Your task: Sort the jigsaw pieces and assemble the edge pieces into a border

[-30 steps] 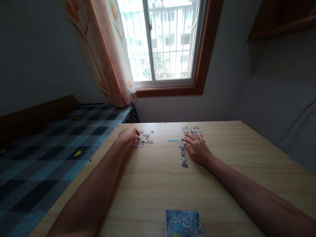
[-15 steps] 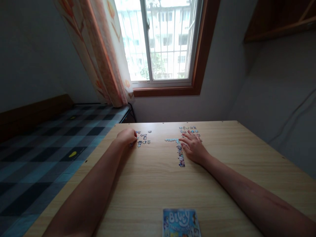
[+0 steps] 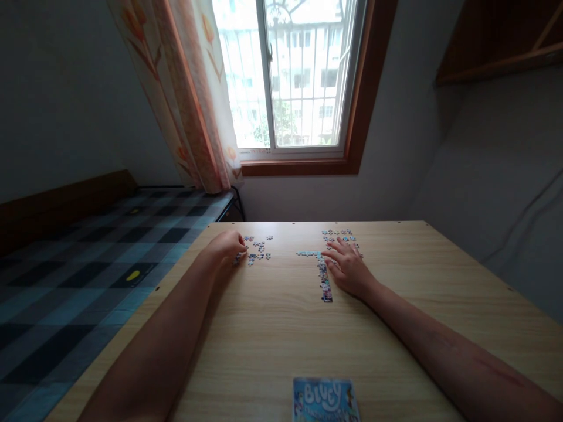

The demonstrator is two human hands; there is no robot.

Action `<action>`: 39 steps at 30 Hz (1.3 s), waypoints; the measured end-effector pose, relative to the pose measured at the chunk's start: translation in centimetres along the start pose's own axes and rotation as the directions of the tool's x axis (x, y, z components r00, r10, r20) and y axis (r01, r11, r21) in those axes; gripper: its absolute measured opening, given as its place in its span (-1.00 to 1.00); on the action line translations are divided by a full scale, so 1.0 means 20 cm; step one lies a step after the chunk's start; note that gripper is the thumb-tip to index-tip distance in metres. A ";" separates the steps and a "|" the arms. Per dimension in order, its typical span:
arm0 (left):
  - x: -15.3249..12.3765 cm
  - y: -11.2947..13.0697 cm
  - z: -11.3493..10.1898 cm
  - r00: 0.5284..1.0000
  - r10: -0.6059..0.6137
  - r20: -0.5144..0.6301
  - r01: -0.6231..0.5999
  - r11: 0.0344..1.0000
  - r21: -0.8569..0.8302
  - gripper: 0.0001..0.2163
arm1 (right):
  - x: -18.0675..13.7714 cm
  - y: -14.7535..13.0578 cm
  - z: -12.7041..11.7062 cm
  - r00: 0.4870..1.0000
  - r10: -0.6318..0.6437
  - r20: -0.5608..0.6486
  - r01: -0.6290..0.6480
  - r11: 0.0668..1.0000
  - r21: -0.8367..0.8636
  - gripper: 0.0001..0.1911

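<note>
On the left of the table, my left hand (image 3: 226, 245) is closed in a pinch at the edge of a group of loose jigsaw pieces (image 3: 260, 247). A small piece shows at its fingertips, partly hidden by the fingers. My right hand (image 3: 347, 266) lies open with fingers spread, beside a joined strip of jigsaw border (image 3: 326, 284). Its fingertips reach the corner where this strip meets a light-blue row (image 3: 308, 254). More loose jigsaw pieces (image 3: 336, 232) lie beyond the right hand, some partly covered by it.
A blue puzzle box (image 3: 325, 401) marked "Bluey" lies at the near edge of the wooden table (image 3: 246, 351). To the left is a bed with a checked cover (image 3: 109, 252). A curtain (image 3: 189, 99) and a barred window (image 3: 303, 88) are behind the table.
The whole view has shifted slightly downward and to the right. Both hands keep nearly the same places and poses over the puzzle pieces.
</note>
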State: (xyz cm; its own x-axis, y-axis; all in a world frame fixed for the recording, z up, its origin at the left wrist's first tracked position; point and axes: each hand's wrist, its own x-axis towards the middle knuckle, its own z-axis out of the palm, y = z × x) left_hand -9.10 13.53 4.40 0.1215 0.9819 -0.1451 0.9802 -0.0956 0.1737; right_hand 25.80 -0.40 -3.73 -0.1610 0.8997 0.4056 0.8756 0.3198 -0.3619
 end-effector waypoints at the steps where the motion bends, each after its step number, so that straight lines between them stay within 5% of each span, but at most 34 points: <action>1: -0.01 0.00 -0.01 1.000 0.007 0.000 -0.007 1.000 -0.010 -0.90 | 0.00 0.00 0.00 1.000 0.001 0.002 -0.001 1.000 0.001 -0.65; 13: -0.11 0.17 -0.11 0.972 0.121 -0.202 -0.149 0.980 -0.134 -0.91 | 0.00 0.00 0.00 1.000 -0.005 -0.001 0.005 1.000 0.010 -0.66; 21: -0.17 0.46 0.14 0.929 0.269 -0.256 -0.337 0.899 -0.280 -0.88 | 0.01 0.00 0.00 1.000 -0.014 0.003 0.014 1.000 0.000 -0.67; 26: -0.15 0.54 0.29 0.918 0.270 -0.291 -0.358 0.879 -0.313 -0.87 | 0.01 -0.01 0.01 1.000 -0.022 0.020 0.022 1.000 -0.001 -0.68; 39: -0.16 0.59 0.35 0.925 0.245 -0.291 -0.313 0.925 -0.217 -0.84 | 0.01 -0.02 0.00 0.998 -0.047 0.033 0.048 0.999 -0.017 -0.71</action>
State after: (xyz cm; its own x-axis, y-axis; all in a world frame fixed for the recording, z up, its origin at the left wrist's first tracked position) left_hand 3.14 8.19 0.04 0.3064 0.9324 0.1919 0.8343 -0.3601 0.4175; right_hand 25.36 -0.29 -3.46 -0.2170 0.8931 0.3940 0.8745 0.3572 -0.3280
